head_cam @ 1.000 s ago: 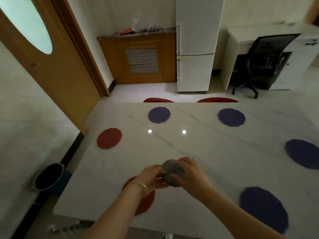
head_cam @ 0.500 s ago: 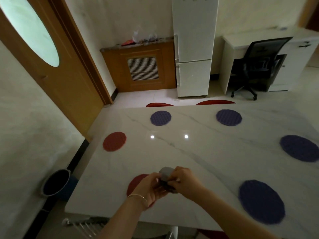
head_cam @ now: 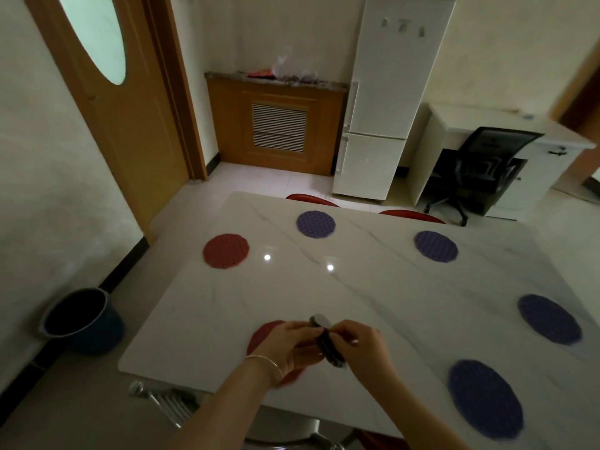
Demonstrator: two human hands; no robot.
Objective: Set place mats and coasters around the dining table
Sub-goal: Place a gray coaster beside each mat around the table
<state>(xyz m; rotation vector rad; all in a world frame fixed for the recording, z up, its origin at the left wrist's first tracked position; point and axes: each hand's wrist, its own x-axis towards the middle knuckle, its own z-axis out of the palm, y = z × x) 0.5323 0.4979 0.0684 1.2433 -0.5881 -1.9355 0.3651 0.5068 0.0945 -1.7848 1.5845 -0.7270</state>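
Observation:
A small stack of grey coasters (head_cam: 328,343) is held on edge between my left hand (head_cam: 285,347) and my right hand (head_cam: 365,347), just above the near left part of the white marble table (head_cam: 373,297). Under my left hand lies a red place mat (head_cam: 264,332), partly hidden. Another red place mat (head_cam: 226,251) sits at the far left. Purple place mats lie at the far side (head_cam: 315,224) (head_cam: 435,246), at the right edge (head_cam: 548,318) and at the near right (head_cam: 485,397).
Two red chair backs (head_cam: 311,199) (head_cam: 411,216) show behind the far table edge. A dark bucket (head_cam: 81,315) stands on the floor at the left by the wall. A fridge (head_cam: 383,102), a wooden cabinet and a desk with a black office chair (head_cam: 480,170) stand beyond.
The coaster stack has turned from flat-faced to on edge between both hands. The view has pulled back and swung left, so the table looks farther away.

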